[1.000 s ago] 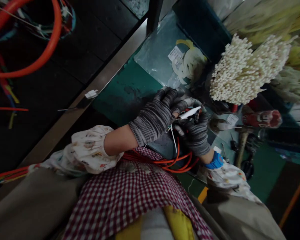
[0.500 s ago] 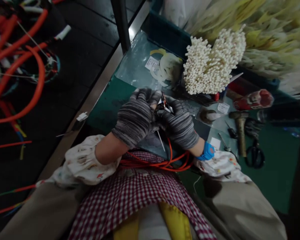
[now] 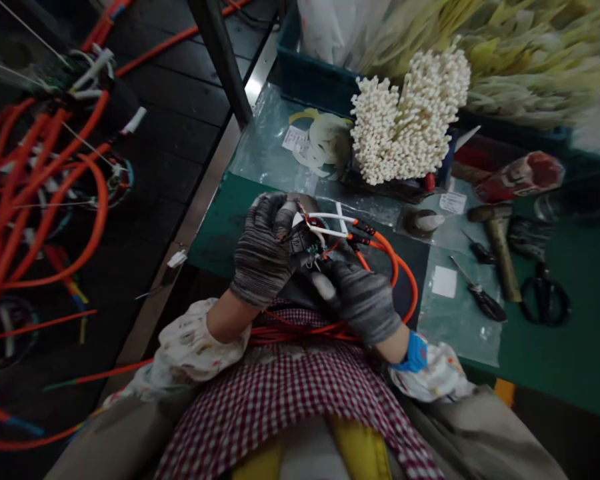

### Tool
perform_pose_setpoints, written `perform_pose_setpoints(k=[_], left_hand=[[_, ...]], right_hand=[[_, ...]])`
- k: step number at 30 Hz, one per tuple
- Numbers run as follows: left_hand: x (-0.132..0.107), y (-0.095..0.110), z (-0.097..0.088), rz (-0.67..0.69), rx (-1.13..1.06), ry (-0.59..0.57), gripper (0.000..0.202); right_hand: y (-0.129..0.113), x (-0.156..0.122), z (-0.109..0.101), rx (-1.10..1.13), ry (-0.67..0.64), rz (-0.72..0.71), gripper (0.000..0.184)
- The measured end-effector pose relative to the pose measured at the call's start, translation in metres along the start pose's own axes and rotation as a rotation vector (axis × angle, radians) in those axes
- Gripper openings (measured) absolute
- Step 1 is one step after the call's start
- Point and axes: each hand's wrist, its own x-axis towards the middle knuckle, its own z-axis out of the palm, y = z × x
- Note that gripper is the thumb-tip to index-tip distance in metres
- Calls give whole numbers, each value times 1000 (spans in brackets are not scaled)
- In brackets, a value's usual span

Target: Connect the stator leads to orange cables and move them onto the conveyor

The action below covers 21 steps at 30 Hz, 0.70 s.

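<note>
Both my hands wear grey striped gloves and meet over the green bench (image 3: 215,227). My left hand (image 3: 263,250) is closed around a dark connector with a bunch of thin wires (image 3: 307,240). My right hand (image 3: 357,297) is closed just below and to the right of it, pinching at the same bundle. White cable ties (image 3: 333,223) stick out from the bundle to the right. An orange cable (image 3: 397,267) loops from the bundle round to my lap, where more orange cable lies coiled.
A thick bunch of white cable ties (image 3: 405,127) stands behind the hands. A hammer (image 3: 500,243), scissors (image 3: 545,297), two small screwdrivers (image 3: 480,297) and a red roll (image 3: 523,177) lie to the right. Orange cable harnesses (image 3: 45,193) hang on the dark board at left.
The view has shifted down and left. My hands have parted a little; the right hand has dropped lower and the orange cable now loops out to the right of the bundle.
</note>
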Motion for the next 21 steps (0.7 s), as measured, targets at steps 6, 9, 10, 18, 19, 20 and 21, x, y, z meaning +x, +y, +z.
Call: perform_pose_setpoints(k=[6,9,10,18,19,20,21], left_hand=[[-17,-5,6,29,-29,125,88],[-22,-7,11,42,-62,182,92],[-24,-7,13,37,-79,192,90],[-38,-2,20,-15,-84,274,69],[-39,0,22,-28,-82,277,69],[-41,1,23,-40,-91,273,70],[-42,3,24,-52,-105,267,70]], right_hand=[[5,1,32,122,-104,58,31],[4,-5,42,150,-36,70,31],[3,-7,46,157,1,65,32],[-6,-13,72,224,264,120,34],[-7,-12,74,232,273,120,32],[-9,-11,76,242,269,123,31],[-11,-9,77,253,253,131,30]])
